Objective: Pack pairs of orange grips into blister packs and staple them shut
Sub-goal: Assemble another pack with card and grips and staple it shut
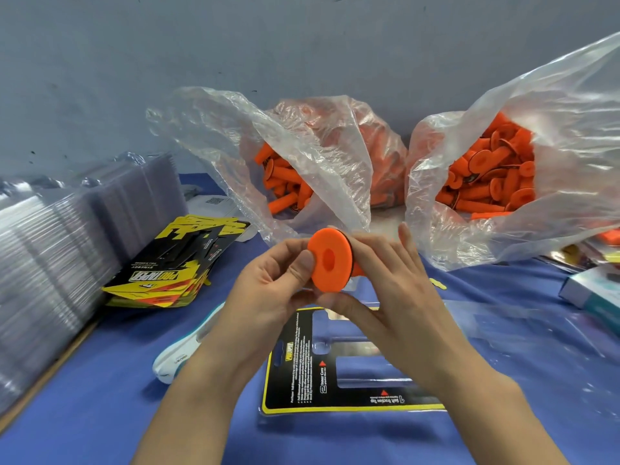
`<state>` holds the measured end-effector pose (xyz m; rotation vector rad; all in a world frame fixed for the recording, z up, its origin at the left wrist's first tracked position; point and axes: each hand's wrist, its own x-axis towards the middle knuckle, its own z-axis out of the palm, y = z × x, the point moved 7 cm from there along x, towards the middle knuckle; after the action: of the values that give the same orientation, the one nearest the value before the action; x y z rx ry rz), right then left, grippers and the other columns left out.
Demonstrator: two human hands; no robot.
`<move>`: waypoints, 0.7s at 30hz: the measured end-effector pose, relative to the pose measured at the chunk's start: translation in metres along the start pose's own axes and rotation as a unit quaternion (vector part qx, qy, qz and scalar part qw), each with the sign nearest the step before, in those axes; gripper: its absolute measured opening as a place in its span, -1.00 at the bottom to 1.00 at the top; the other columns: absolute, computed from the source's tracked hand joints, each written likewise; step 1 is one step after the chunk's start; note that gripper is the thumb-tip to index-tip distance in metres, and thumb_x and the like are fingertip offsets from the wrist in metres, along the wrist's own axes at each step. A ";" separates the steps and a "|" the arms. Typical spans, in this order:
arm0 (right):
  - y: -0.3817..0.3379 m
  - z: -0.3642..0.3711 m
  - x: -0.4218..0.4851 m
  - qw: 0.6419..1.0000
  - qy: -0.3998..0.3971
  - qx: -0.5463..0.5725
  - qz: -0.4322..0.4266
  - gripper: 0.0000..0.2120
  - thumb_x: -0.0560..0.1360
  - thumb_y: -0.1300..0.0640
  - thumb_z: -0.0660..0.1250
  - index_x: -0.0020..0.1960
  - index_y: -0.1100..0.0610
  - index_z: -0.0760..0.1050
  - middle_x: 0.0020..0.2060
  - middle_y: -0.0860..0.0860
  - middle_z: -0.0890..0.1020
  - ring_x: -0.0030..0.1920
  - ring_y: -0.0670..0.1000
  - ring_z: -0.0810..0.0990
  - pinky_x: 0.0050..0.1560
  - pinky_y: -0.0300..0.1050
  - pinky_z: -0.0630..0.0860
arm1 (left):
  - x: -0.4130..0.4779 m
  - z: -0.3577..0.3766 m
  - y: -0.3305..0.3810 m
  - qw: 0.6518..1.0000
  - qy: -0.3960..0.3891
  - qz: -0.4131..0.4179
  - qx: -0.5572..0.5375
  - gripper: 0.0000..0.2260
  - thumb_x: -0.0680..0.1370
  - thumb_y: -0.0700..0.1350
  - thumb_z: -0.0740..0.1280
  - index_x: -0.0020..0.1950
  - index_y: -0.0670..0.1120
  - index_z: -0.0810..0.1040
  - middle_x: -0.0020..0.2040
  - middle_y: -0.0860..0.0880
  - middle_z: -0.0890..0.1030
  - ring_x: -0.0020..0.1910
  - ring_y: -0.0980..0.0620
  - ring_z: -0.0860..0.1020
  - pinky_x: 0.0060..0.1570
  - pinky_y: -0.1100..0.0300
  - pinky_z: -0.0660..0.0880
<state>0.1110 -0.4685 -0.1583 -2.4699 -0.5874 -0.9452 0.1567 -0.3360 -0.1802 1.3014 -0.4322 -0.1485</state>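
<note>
- Holding one orange grip (330,260) between them, both hands are closed on it above the table. The left hand (278,276) pinches the round flange, thumb on its face and fingers curled behind. The right hand (385,283) wraps the barrel, thumb under the flange and forefinger lifted clear.
- The grip looks soft and matte, with a wide disc flange turned toward the camera, a hole at its centre and a thin dark ring behind the rim. The right hand hides most of the barrel.
- Directly below the hands, a blister pack (352,374) lies flat on the blue cloth (100,380) with a black-and-yellow printed card inside. Its moulded cavities appear empty, so this grip is probably the first of its pair.
- For this pack, everything seems left to do: seat this grip, add a second, close the shell and staple it.
- A white-and-teal stapler (181,350) lies just left of the pack, untouched and partly behind the left forearm.
- Farther left sit a stack of printed cards (174,263) and a tall stack of clear shells (67,236).
- At the back, a left bag (318,152) and a right bag (570,129) hold many loose grips (486,176), so plenty of pairs remain. No finished pack can be made out.
</note>
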 end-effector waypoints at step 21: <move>0.020 0.006 -0.012 0.982 0.003 -0.187 0.034 -0.54 0.59 -0.12 0.15 0.37 0.09 0.50 0.02 0.01 0.62 -0.06 0.15 0.58 0.10 0.08 0.49 | -0.009 0.022 -0.014 0.966 0.091 0.069 0.232 -0.86 0.54 0.07 0.37 0.00 0.03 0.61 -0.11 0.21 0.70 -0.06 0.29 0.64 -0.13 0.47 0.46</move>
<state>0.1163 -0.4845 -0.1753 -2.7921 -0.3432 -1.1215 0.1413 -0.3568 -0.1914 1.7216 -0.4125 0.2014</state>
